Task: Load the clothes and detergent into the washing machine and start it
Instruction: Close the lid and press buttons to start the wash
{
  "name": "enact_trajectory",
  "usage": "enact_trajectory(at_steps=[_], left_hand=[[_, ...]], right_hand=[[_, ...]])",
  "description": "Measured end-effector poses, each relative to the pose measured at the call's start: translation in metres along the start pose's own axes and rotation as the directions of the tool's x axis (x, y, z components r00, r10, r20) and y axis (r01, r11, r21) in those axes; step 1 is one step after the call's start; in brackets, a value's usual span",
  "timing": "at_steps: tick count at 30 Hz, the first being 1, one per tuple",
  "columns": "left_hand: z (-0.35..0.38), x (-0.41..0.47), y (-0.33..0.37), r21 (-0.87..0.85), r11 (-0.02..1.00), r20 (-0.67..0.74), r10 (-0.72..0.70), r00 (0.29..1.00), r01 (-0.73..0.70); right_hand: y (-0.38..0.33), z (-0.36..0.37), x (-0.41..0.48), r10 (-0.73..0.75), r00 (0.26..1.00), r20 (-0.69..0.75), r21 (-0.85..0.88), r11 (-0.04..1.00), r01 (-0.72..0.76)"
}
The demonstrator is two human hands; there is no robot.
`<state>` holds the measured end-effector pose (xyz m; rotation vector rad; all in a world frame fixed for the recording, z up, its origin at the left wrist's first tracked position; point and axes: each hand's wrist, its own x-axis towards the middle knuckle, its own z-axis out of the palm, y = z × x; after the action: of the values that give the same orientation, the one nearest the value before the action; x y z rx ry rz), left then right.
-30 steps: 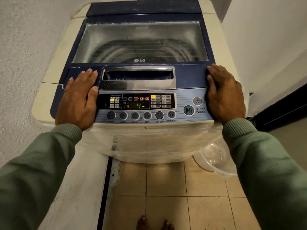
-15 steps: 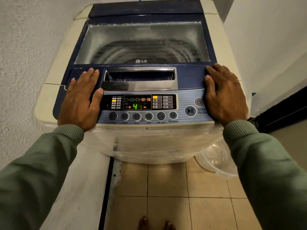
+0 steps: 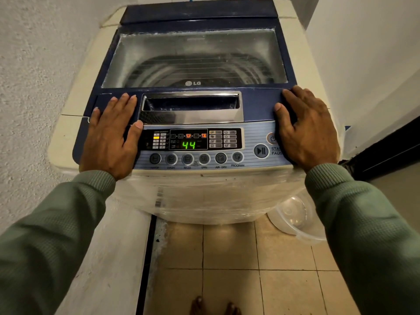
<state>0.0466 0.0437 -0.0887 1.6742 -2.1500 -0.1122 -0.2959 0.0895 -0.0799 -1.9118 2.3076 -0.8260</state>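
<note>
A top-loading washing machine (image 3: 195,105) fills the view, its blue lid with a cloudy glass window (image 3: 193,57) down. The control panel (image 3: 200,144) is lit and its green display reads 44. My left hand (image 3: 111,137) lies flat on the machine's front left corner, fingers straight, thumb by the panel's edge. My right hand (image 3: 306,128) rests flat on the front right corner, covering part of the start/pause label beside its button (image 3: 261,151). Clothes and detergent are not visible; the drum's contents cannot be made out through the window.
A rough white wall (image 3: 34,76) is close on the left, another wall (image 3: 375,53) on the right. A clear plastic bowl (image 3: 295,214) lies on the tiled floor (image 3: 238,258) by the machine's right foot. A pale ledge (image 3: 109,258) runs along the left. My bare toes (image 3: 213,306) show below.
The display has gone from a single 4 to 44. Both hands stay flat on the front corners; the view has shifted slightly.
</note>
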Motion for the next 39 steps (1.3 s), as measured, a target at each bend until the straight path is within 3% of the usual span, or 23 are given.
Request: enact_trajectory(at_steps=[39], left_hand=[[-0.0012,-0.0001,0.0005,0.011,1.000,0.017,-0.006,1.000,0.006]], right_hand=[[-0.0036,-0.0023,-0.0029,0.017,0.998,0.058,-0.051,0.999,-0.014]])
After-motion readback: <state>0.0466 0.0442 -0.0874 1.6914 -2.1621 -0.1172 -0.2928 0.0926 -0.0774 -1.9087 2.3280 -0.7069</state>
